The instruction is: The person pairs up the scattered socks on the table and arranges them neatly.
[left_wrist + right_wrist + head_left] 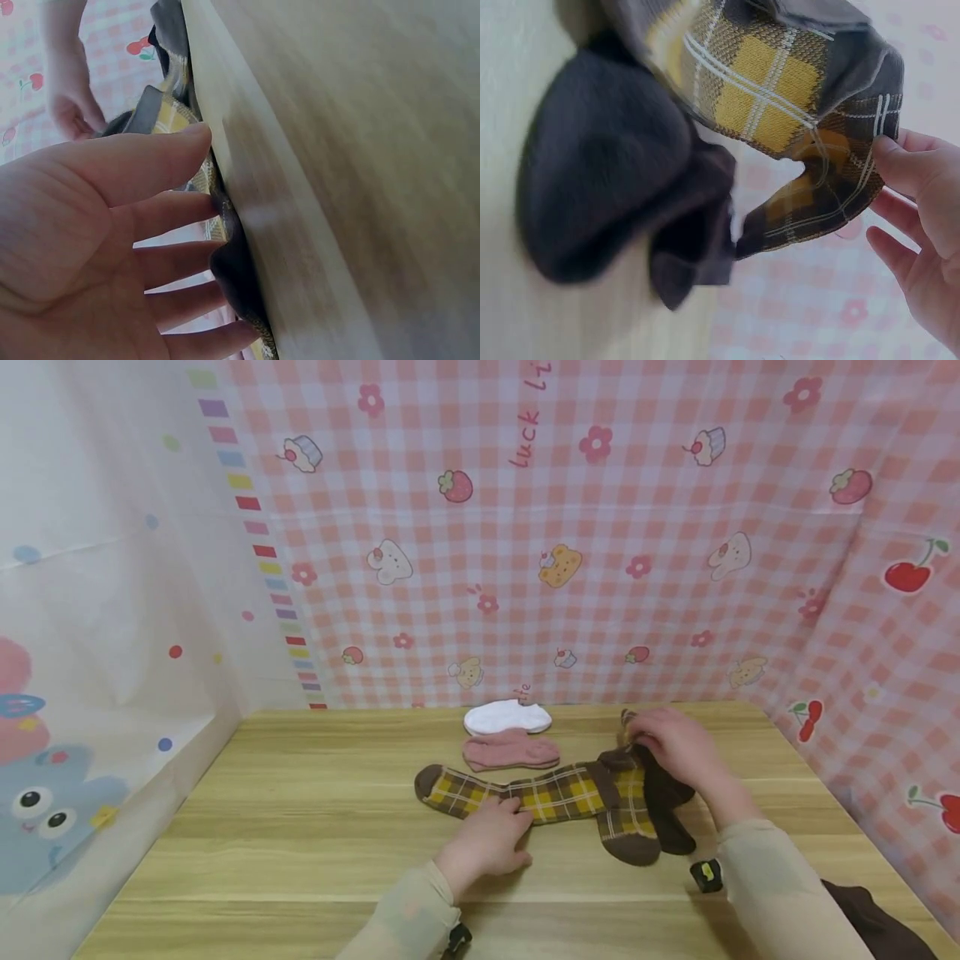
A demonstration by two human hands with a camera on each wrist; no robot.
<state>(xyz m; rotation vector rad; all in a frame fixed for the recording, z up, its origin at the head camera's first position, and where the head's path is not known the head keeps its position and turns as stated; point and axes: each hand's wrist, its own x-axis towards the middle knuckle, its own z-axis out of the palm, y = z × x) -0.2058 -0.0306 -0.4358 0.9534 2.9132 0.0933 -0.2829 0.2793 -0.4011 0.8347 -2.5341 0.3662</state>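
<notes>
A brown and yellow plaid sock (558, 793) lies sideways on the table, its brown toe to the left. My left hand (491, 839) rests on its near edge, and in the left wrist view the fingers are extended with their tips against the fabric. A second plaid sock (633, 806) overlaps the first one's cuff, brown toe toward me. My right hand (678, 747) pinches plaid fabric at its far end between thumb and fingers; in the right wrist view this plaid fabric (769, 82) is raised and folded over. Dark brown socks (678, 839) lie bunched beneath, to the right.
Behind the plaid socks lie a folded pink sock (513, 752) and a white sock (504, 719), side by side. Dark cloth (877, 918) lies at the table's near right corner, beside the right sleeve. A checked curtain (480, 527) hangs at the wooden table's (285, 827) far edge.
</notes>
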